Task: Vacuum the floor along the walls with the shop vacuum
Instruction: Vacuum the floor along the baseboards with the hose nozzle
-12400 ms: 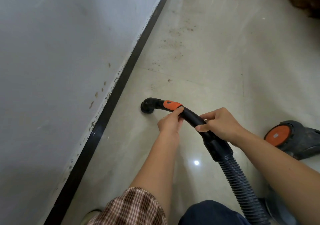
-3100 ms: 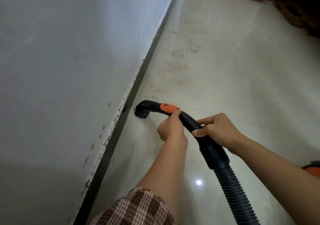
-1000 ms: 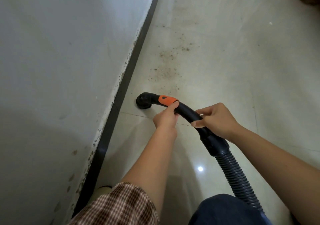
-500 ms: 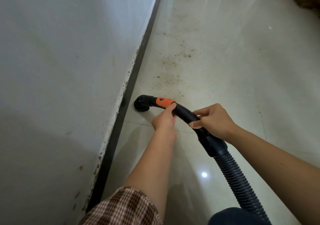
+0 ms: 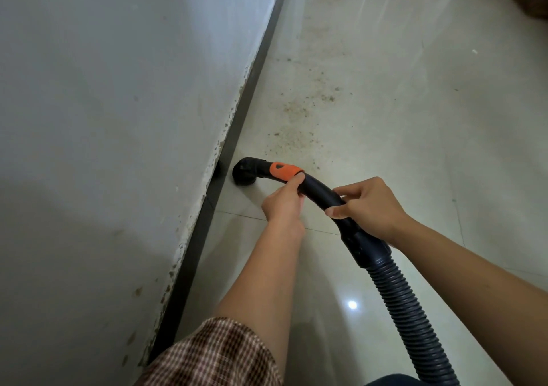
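Nearest to me, a checked sleeve [image 5: 213, 353] is covering my left arm. To its right, the ribbed hose [image 5: 409, 311] is rising from the bottom edge and running up and leftward into a smooth black cuff [image 5: 364, 244]. My right hand [image 5: 370, 207] is wrapping round the curved handle tube [image 5: 318, 191] just above that cuff, fingers curled over it and thumb showing on the near side. My left hand [image 5: 284, 201] is gripping the same tube further along, with its thumb tip touching the orange band [image 5: 283, 171]. Both hands are clamped on the tube.

The tube's long axis is running from lower right to upper left. It is arching over and ending in the round nozzle [image 5: 244, 175], which is pointing mouth-down onto the floor [image 5: 415, 148]. The nozzle is sitting just beside the black skirting [image 5: 246, 103] at the foot of the wall [image 5: 118, 118]; I cannot tell whether the two are touching. It is lying just beyond a grout line [image 5: 237, 215]. Ahead of it, brown dirt specks [image 5: 296, 118] are spreading over the tile.

Against the frame twelve seconds back, the nozzle was standing well apart from the skirting and is now sitting close against it. The dirt patch is lying nearer the nozzle. My grip on the tube is remaining the same.
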